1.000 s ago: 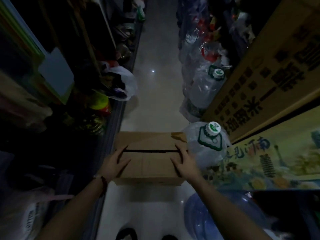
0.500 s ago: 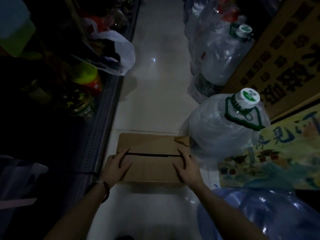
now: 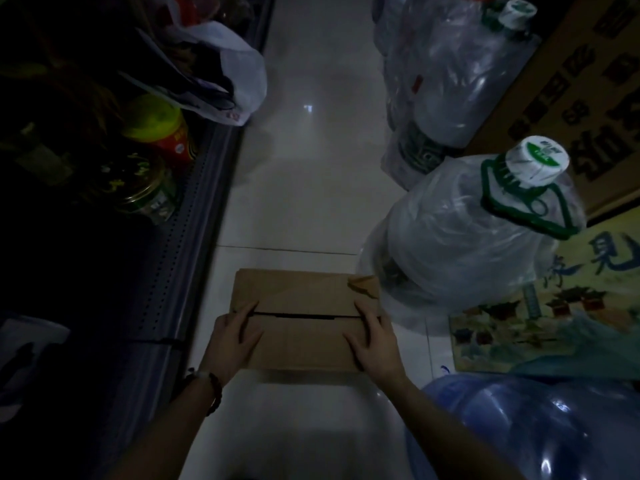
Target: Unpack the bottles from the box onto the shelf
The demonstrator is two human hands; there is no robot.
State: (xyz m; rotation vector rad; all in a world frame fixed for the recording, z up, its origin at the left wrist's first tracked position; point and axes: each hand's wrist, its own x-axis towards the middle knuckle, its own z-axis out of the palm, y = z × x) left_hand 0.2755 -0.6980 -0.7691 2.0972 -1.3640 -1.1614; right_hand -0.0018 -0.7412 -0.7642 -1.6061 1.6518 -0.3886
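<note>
- The left hand (image 3: 231,341) is lying flat on the near flap of the cardboard box (image 3: 304,318), its fingers (image 3: 247,313) stretched nearly straight toward the dark seam and gripping nothing.
- The right hand (image 3: 375,341) is mirroring it, fingers (image 3: 363,315) extended along the flap with tips at the seam; neither hand is holding anything.
- The box is sitting closed on the tiled floor (image 3: 304,168), just beside the shelf (image 3: 194,237) base on the left. The bottles are not visible, so their number and arrangement cannot be told.
- Risk: fingertips pushing into the narrow seam may be slipping off the flap edge, or tearing the cardboard where the far flap is already torn at its right corner.
- Risk: a flap pulled up sharply may be jolting the contents or sliding the box on the glossy floor.
- Risk: the bagged water jug (image 3: 467,237) is standing close against the box's right side; a swinging flap or elbow may be striking it.
- Risk: the lighting is dim, so the jars (image 3: 156,140) at the shelf edge are easy to knock during transfer.
</note>
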